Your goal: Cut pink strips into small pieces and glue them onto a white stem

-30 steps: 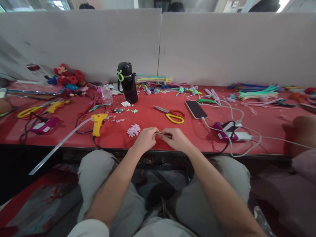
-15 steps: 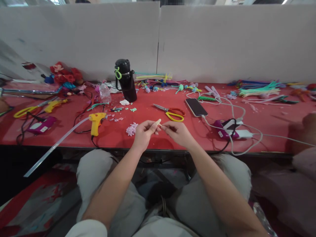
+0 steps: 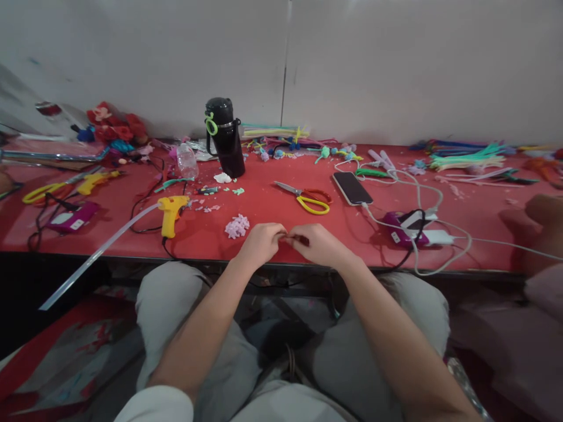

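My left hand (image 3: pixel 263 245) and my right hand (image 3: pixel 317 243) meet fingertip to fingertip above the table's front edge. Both are closed in a pinch, and whatever lies between the fingers is hidden by them. Just left of my left hand sits a small heap of pale purple bits (image 3: pixel 237 226). Beyond my right hand lies a pair of scissors (image 3: pixel 308 198) with red and yellow handles, blades pointing left. A yellow glue gun (image 3: pixel 171 215) with a long clear glue stick (image 3: pixel 99 252) rests farther left.
A black bottle (image 3: pixel 226 140) stands at the back. To the right are a phone (image 3: pixel 352 189) on a white cable and a purple power box (image 3: pixel 402 230). Pipe cleaners (image 3: pixel 468 157) lie at the back right. Another person's arm (image 3: pixel 545 228) shows at the right edge.
My hands have dropped slightly and turned inward, knuckles up. The small pale yellow piece that showed between my fingertips is now out of sight. The view has tilted down a little.
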### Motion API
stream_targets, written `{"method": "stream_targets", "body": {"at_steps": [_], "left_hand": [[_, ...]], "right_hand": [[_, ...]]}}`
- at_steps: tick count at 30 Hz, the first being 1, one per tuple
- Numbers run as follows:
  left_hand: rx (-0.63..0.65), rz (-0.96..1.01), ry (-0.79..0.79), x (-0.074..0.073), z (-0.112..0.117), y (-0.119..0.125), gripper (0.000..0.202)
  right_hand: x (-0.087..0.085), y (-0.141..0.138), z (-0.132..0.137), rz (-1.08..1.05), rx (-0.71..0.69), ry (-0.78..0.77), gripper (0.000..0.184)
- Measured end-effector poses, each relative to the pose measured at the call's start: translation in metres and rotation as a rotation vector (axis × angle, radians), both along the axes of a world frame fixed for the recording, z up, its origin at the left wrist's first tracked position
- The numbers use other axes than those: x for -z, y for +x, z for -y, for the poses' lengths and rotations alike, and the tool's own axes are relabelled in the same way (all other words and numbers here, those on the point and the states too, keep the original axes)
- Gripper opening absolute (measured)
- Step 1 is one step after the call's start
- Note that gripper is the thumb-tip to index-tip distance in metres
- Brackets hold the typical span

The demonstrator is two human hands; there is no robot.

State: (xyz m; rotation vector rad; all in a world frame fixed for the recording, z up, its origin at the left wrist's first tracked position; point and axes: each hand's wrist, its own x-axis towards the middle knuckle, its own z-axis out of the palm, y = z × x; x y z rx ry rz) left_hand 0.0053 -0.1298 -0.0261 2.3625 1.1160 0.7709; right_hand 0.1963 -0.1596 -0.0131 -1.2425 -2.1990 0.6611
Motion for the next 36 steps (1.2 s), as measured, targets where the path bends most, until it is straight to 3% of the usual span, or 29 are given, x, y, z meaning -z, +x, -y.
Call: {"method": "stream_targets", "body": {"at_steps": [4, 9, 13, 17, 20, 24, 27, 32, 36], "left_hand": [[0.047, 0.130, -0.187, -0.002, 0.002, 0.001, 0.028], [0.115, 0.452, -0.463, -0.005, 0.003, 0.006, 0.011], [0.089, 0.649, -0.511, -0.006, 0.002, 0.009, 0.020], [0.010, 0.728, -0.492, -0.001, -0.003, 0.009, 0.032], [-0.077, 0.671, -0.386, 0.002, -0.004, 0.007, 0.026], [-0.208, 0.448, -0.129, 0.003, -0.003, 0.004, 0.010], [-0.253, 0.253, 0.042, 0.003, -0.003, 0.003, 0.015], [-0.172, 0.008, 0.080, 0.003, -0.002, 0.003, 0.020], [-0.063, -0.045, 0.048, 0.001, 0.000, 0.002, 0.028]], "right_hand": [[-0.005, 0.009, -0.005, -0.083, 0.041, 0.023, 0.018], [-0.008, 0.016, -0.011, -0.236, 0.075, -0.014, 0.023], [-0.005, 0.014, -0.014, -0.306, 0.043, -0.072, 0.022], [0.006, 0.004, -0.016, -0.304, 0.058, -0.100, 0.021], [0.016, -0.004, -0.019, -0.335, 0.108, -0.161, 0.027], [0.026, -0.014, -0.021, -0.363, 0.094, -0.226, 0.034], [0.027, -0.020, -0.018, -0.293, 0.092, -0.190, 0.028], [0.016, -0.020, -0.006, 0.049, 0.152, 0.050, 0.016], [0.009, -0.008, -0.005, 0.052, 0.112, 0.146, 0.017]]}}
